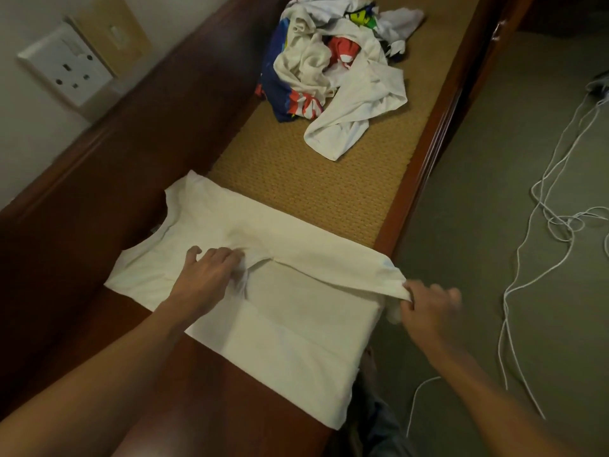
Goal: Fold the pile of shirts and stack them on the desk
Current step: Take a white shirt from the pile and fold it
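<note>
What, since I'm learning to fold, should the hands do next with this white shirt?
Probably lay the raised fold flat on the white shirt. The left hand pinches it mid-shirt, the right hand pinches its end at the desk edge, and the fold between them isn't pressed down yet.

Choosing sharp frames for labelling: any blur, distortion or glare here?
Head view: the right hand, pinching the edge of the spread white shirt, is motion-blurred; the left hand, gripping a fold, is sharper. Head view: the wide lens slightly bows the reddish-brown wooden desk; the light is dim and warm, with a faint sheen on the desk's near end.
</note>
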`<state>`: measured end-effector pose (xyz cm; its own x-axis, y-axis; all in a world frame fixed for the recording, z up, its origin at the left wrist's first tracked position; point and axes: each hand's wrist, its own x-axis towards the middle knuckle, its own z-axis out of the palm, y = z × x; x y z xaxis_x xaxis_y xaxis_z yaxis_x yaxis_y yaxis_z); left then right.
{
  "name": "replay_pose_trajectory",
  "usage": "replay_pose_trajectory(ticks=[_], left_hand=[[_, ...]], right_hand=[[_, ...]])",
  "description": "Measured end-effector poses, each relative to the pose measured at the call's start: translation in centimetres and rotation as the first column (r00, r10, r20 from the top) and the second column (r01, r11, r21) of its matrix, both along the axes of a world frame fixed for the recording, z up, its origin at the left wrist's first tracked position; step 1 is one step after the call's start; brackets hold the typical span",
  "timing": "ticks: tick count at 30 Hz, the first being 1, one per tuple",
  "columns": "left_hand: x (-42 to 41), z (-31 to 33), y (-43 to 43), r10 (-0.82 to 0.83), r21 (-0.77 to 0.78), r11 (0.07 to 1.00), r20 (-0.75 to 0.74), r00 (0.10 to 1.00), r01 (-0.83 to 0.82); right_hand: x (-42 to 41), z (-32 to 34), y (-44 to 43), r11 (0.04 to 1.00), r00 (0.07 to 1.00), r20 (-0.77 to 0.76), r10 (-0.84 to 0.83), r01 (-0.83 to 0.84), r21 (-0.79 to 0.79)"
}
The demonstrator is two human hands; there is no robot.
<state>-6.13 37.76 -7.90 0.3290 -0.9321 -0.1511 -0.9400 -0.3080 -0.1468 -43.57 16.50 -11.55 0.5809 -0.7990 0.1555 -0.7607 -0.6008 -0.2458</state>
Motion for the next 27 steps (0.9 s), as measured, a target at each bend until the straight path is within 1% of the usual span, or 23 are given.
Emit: replay_pose_trajectory(ticks=[1,3,6,8,11,13,15,17,19,21,23,27], left_hand=[[0.0,0.0,-0.1,0.004,-0.006,1.000,0.012,1.000,-0.004],[0.0,0.1,-0.4,-0.008,-0.017,1.000,0.031,0.999,0.008],[0.2,0.3,-0.6,-0.001,-0.064,0.998,0.044,0.999,0.004],[0.2,0.5,-0.5,0.002,-0.143,0.990,0.030,1.000,0.002],[0.2,1.3,-0.4,0.020,-0.266,0.964,-0.001,1.000,-0.020],[0.3,1.8,-0.3,0.023,-0.297,0.955,0.001,1.000,-0.022],[0.5,1.9,0.1,0.004,-0.276,0.961,0.002,1.000,-0.003],[0.6,1.8,0.5,-0.028,-0.194,0.981,-0.013,1.000,0.025],[0.3,1.4,0.9,-0.048,-0.125,0.991,-0.046,0.998,0.042],[-0.4,1.0,0.9,-0.065,-0.117,0.992,-0.068,0.996,0.056],[-1.5,0.7,0.3,-0.097,-0.140,0.986,-0.058,0.994,0.088],[-3.3,-0.4,-1.6,-0.160,-0.156,0.976,-0.019,0.987,0.155]], right_hand=[[-0.6,0.3,0.1,1.000,0.999,0.041,-0.007,0.008,-0.013],[-1.6,0.8,0.8,1.000,0.998,0.060,0.000,0.001,-0.016],[-2.3,0.5,2.9,0.995,0.997,-0.019,0.078,-0.077,0.061],[-2.4,-0.1,3.9,0.989,0.991,-0.066,0.113,-0.106,0.102],[-2.5,-0.3,4.6,0.992,0.998,-0.002,0.069,-0.068,0.104],[-2.7,0.0,4.8,0.996,0.999,0.021,0.047,-0.049,0.070],[-2.8,0.0,5.0,0.992,0.996,-0.053,0.069,-0.063,0.106],[-2.9,-0.5,5.3,0.985,0.983,-0.163,0.082,-0.055,0.166],[-2.8,-0.9,5.4,0.984,0.972,-0.221,0.084,-0.046,0.172],[-2.3,-0.9,5.4,0.986,0.972,-0.227,0.056,-0.017,0.168],[-1.4,-1.0,5.3,0.978,0.975,-0.220,0.039,0.008,0.210],[1.0,-1.2,5.1,0.963,0.989,-0.147,0.020,0.020,0.268]])
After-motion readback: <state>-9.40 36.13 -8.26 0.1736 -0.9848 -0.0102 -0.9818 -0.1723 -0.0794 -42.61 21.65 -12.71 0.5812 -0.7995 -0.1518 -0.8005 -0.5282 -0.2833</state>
